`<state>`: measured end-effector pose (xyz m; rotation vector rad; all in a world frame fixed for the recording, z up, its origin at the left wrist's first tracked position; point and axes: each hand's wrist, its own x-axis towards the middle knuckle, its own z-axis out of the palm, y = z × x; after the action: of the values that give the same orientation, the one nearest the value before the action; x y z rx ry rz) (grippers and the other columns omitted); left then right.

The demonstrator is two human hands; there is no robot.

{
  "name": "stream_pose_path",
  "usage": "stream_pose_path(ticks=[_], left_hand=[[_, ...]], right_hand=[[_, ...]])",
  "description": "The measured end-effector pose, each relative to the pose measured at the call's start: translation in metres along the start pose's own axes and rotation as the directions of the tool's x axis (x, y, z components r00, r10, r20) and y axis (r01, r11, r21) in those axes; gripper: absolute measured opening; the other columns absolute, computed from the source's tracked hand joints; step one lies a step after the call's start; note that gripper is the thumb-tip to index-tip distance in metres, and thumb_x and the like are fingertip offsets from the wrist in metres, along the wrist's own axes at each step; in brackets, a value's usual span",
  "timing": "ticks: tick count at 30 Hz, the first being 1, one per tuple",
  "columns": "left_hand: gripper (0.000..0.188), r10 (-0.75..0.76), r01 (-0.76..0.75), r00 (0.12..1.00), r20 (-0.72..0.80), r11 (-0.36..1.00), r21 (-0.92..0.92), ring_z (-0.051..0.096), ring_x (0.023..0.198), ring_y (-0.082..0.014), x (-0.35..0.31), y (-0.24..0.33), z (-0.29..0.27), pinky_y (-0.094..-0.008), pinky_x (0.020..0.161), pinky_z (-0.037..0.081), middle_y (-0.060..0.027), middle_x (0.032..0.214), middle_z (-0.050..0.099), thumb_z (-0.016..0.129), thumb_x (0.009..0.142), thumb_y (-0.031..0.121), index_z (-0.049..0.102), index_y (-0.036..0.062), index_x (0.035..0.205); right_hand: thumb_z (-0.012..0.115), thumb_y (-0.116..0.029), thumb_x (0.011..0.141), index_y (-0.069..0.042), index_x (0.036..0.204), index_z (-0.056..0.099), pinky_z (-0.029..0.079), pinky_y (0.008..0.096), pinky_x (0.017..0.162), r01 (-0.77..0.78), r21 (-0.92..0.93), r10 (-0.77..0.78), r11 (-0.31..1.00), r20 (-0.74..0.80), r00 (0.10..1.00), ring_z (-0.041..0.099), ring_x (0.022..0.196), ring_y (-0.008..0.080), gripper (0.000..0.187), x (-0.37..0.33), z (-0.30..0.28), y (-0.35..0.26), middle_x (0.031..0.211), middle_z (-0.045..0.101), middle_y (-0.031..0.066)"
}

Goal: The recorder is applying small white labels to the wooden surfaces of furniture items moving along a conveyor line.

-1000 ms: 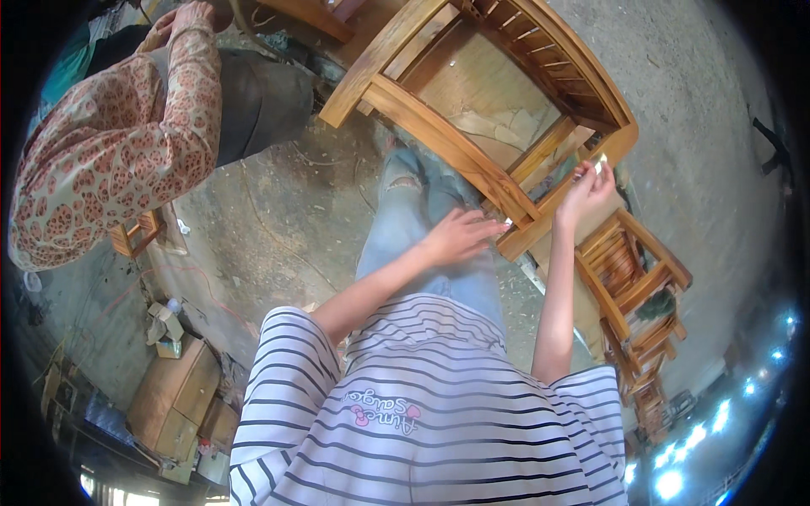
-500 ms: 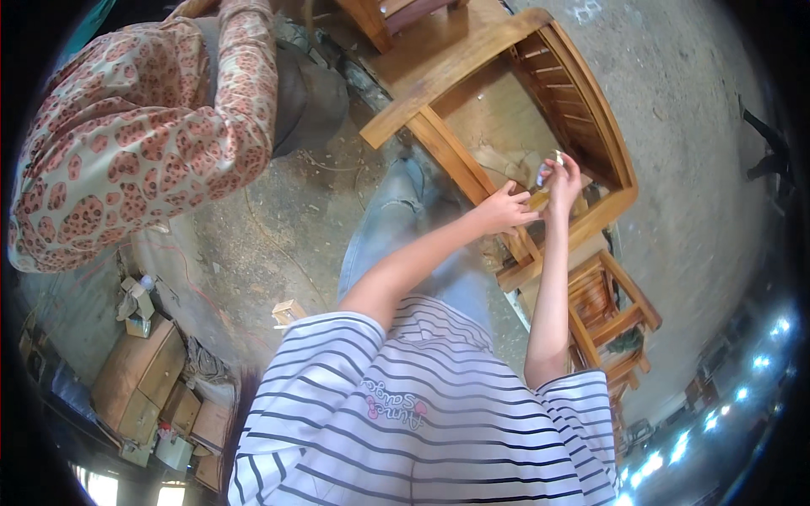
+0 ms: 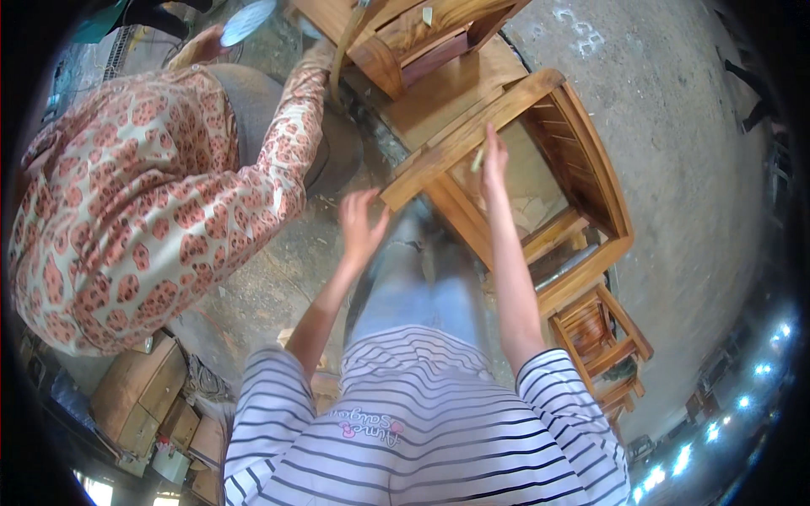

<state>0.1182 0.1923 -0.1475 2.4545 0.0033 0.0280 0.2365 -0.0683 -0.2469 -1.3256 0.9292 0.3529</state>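
A wooden armchair frame [image 3: 468, 221] with a slatted back [image 3: 584, 143] stands in front of me. My left hand [image 3: 361, 226] has its fingers apart beside the near end of the chair's left armrest [image 3: 460, 135]; whether it touches the wood is unclear. Farther along that armrest, on its inner side, my right hand [image 3: 495, 162] is closed on a small pale yellowish piece [image 3: 477, 160]. Its kind cannot be made out. The fingers of that hand point away from me, close to the armrest.
A co-worker in a patterned shirt [image 3: 152, 211] bends close on my left, one hand by a light-blue oval thing [image 3: 247, 23]. Another wooden piece of furniture [image 3: 422, 42] stands beyond the armchair. More wooden chair frames [image 3: 599, 337] are at right; cabinets [image 3: 139, 388] are at lower left.
My hands, close together over the chair's right side before, are now apart. The left has moved to the left armrest's end, the right across to that armrest's inner side. The co-worker appears nearer.
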Motion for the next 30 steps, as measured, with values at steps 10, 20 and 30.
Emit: stream_pose_path(ticks=[10, 20, 30], left_hand=[[0.043, -0.378, 0.373, 0.924, -0.058, 0.924, -0.077, 0.050, 0.097, -0.0233, -0.033, 0.014, -0.024, -0.0377, 0.094, 0.038, -0.0091, 0.097, 0.052, 0.066, 0.084, 0.006, 0.050, 0.0019, 0.124], [0.068, -0.200, 0.505, 0.738, 0.644, 0.797, -0.332, 0.048, 0.124, -0.0288, 0.056, 0.114, 0.121, -0.0379, 0.105, 0.036, -0.0189, 0.136, 0.049, 0.047, 0.097, 0.049, 0.027, 0.0087, 0.147], [0.069, 0.020, 0.363, 0.762, 0.647, 0.814, -0.453, 0.016, 0.146, -0.0309, 0.059, 0.241, 0.081, -0.0379, 0.117, 0.014, -0.0171, 0.157, 0.018, 0.026, 0.101, 0.053, 0.018, 0.0073, 0.151]], right_hand=[[0.081, -0.031, 0.078, 0.005, 0.125, 0.052, 0.047, 0.0348, 0.091, 0.076, 0.351, -0.018, 0.933, -0.164, 0.986, 0.058, 0.104, 0.0219, 0.065, -0.076, -0.004, -0.024, 0.118, 0.060, 0.0145], [0.056, -0.067, 0.083, -0.004, 0.107, 0.056, 0.053, 0.0305, 0.062, 0.027, 0.432, 0.066, 0.902, -0.199, 0.978, 0.060, 0.073, 0.0141, 0.068, -0.241, -0.242, -0.085, 0.085, 0.058, 0.0079], [0.045, -0.077, 0.082, -0.006, 0.096, 0.053, 0.038, 0.0245, 0.043, 0.139, 0.717, -0.140, 0.683, -0.059, 0.988, 0.044, 0.045, 0.0169, 0.073, -0.291, -0.324, -0.131, 0.057, 0.044, 0.0050]])
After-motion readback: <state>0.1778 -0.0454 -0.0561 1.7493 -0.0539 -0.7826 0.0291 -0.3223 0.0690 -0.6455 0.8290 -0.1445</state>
